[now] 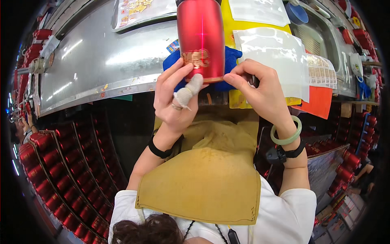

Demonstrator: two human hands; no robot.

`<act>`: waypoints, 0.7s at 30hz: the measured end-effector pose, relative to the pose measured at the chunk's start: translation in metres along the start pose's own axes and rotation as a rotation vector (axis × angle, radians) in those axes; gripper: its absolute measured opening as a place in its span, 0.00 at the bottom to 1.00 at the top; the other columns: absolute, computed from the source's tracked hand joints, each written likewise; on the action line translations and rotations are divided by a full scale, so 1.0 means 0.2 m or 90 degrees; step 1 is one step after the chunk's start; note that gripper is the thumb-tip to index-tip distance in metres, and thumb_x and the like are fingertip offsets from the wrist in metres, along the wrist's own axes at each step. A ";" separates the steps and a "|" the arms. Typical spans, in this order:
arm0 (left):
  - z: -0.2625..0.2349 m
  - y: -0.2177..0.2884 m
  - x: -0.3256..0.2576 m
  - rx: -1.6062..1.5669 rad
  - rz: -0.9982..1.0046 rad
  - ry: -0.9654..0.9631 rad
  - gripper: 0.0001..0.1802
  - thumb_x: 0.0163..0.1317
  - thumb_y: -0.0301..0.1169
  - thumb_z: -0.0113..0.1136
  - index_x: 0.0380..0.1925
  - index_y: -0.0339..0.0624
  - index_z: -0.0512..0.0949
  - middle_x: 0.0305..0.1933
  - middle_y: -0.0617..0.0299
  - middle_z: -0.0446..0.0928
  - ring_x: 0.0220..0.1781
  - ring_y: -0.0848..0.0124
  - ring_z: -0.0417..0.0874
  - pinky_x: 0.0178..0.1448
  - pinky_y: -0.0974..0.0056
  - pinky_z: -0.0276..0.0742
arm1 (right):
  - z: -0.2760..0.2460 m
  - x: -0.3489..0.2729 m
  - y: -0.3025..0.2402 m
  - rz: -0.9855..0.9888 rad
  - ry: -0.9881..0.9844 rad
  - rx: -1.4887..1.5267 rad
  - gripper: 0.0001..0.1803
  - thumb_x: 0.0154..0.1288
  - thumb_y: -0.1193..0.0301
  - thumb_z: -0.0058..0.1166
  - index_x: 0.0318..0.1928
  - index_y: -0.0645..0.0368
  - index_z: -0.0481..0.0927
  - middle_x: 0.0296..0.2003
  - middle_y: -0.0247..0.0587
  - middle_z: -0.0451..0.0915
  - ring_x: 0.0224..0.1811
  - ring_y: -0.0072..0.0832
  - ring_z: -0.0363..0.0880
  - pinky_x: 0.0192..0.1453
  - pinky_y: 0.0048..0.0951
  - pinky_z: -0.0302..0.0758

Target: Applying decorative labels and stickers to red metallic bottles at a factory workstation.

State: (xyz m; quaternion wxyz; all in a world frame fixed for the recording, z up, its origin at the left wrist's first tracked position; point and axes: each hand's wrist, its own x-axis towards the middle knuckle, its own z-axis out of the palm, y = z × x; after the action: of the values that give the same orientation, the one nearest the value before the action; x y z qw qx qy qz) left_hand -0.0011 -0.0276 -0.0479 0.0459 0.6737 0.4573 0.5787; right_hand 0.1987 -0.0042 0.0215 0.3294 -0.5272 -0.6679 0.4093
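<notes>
A shiny red metal canister with a gold rim band lies on a blue cloth, its near end toward me. A raised gold emblem is on its surface near that end. My left hand grips the canister's near left side, fingertips at the emblem. A pale cloth finger cover wraps one digit and presses just below the emblem. My right hand is closed in a pinch at the canister's right near edge. What it pinches, if anything, is too small or hidden to name.
At the back left a tray holds gold pieces. White glossy sheets and a sheet of small gold labels lie right, over yellow and orange sheets. A blue bowl stands behind. Racks of red canisters flank me; other people are at the edges.
</notes>
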 end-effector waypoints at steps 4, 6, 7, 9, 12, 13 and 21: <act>0.01 -0.03 -0.04 -0.050 -0.026 0.025 0.15 0.52 0.17 0.76 0.40 0.41 0.88 0.54 0.53 0.83 0.55 0.51 0.86 0.57 0.56 0.84 | 0.02 0.00 0.01 -0.026 0.001 0.003 0.11 0.65 0.69 0.68 0.33 0.67 0.85 0.25 0.39 0.81 0.23 0.23 0.71 0.30 0.27 0.69; 0.00 -0.03 -0.04 0.013 0.025 0.030 0.14 0.53 0.18 0.76 0.41 0.42 0.88 0.56 0.53 0.82 0.57 0.51 0.85 0.59 0.55 0.83 | 0.02 0.01 0.00 -0.018 -0.008 -0.009 0.12 0.65 0.69 0.68 0.33 0.67 0.85 0.25 0.40 0.81 0.23 0.23 0.71 0.30 0.27 0.69; 0.00 -0.02 -0.04 0.072 0.074 0.032 0.14 0.55 0.19 0.75 0.42 0.42 0.88 0.58 0.53 0.81 0.59 0.52 0.83 0.61 0.55 0.82 | 0.01 0.00 0.00 -0.007 -0.015 -0.023 0.12 0.65 0.69 0.68 0.33 0.67 0.85 0.25 0.40 0.81 0.23 0.24 0.71 0.30 0.27 0.69; 0.01 0.03 0.00 0.128 0.097 0.032 0.14 0.56 0.21 0.75 0.43 0.44 0.88 0.59 0.54 0.80 0.63 0.52 0.80 0.63 0.55 0.80 | 0.02 0.00 0.01 -0.016 -0.004 -0.011 0.12 0.65 0.69 0.68 0.33 0.67 0.85 0.25 0.40 0.81 0.23 0.24 0.71 0.30 0.27 0.69; -0.01 0.06 0.05 0.138 0.118 -0.050 0.15 0.55 0.20 0.75 0.42 0.46 0.89 0.58 0.53 0.82 0.62 0.52 0.81 0.61 0.57 0.82 | 0.02 0.01 0.01 -0.023 0.001 -0.004 0.12 0.64 0.69 0.68 0.32 0.67 0.85 0.25 0.40 0.81 0.23 0.24 0.72 0.30 0.27 0.69; -0.02 0.04 0.06 0.136 0.119 -0.051 0.15 0.55 0.20 0.75 0.42 0.46 0.89 0.58 0.53 0.82 0.62 0.52 0.81 0.61 0.57 0.82 | 0.02 0.01 0.00 -0.018 -0.001 -0.013 0.12 0.64 0.69 0.68 0.32 0.67 0.85 0.25 0.41 0.82 0.23 0.23 0.72 0.30 0.28 0.70; 0.01 -0.01 -0.05 -0.116 -0.096 0.038 0.18 0.53 0.10 0.71 0.44 0.35 0.87 0.53 0.46 0.84 0.59 0.49 0.85 0.60 0.56 0.88 | 0.05 0.00 0.10 0.110 0.037 0.109 0.12 0.68 0.66 0.66 0.36 0.63 0.81 0.23 0.23 0.64 0.27 0.15 0.60 0.30 0.22 0.61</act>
State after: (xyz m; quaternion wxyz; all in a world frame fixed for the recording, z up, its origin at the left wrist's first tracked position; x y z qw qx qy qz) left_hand -0.0001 -0.0327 -0.0567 0.1364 0.6130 0.4531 0.6327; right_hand 0.1989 -0.0041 0.0002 0.3556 -0.5643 -0.5730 0.4762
